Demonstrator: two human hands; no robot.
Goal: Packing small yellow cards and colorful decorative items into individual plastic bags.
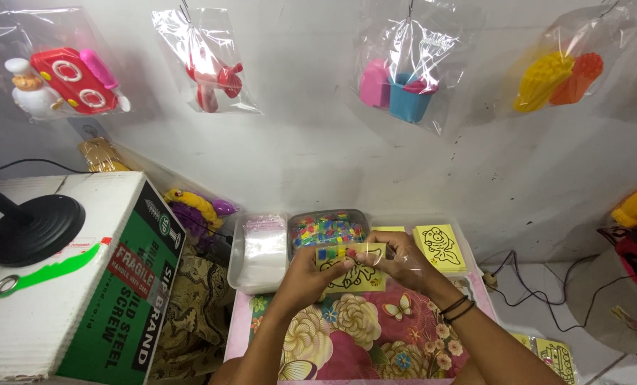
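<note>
From the head camera, both hands are meeting over a flowered table covering (361, 335), and between them they are holding a small yellow picture card (350, 274) with a black line drawing, slipped in a clear plastic sleeve. A row of tiny coloured pieces (336, 252) is sitting along the card's top edge, just at the fingertips.

The card is looking thin and very light, stiff enough to stay flat but easy to bend; the sleeve is glossy and probably slippery, and the small pieces could likely slide out if it tips. The safest hold appears to be a pinch at the two side edges, keeping it level, which is roughly what the hands are doing.

The left hand (306, 274) is coming up from below with the wrist bent inward, its fingers closing on the card's left edge. The right hand (402, 260), with dark bands at the wrist, is curling over from the right, its fingers pinching the upper right corner of the sleeve.

Just beyond the fingertips a tray of mixed coloured pieces (327, 228) is lying, with a stack of clear plastic bags (263, 249) to its left and another yellow card with a fish drawing (439, 246) just right of the right-hand fingers. A cardboard box (69, 285) is standing well to the left.
</note>
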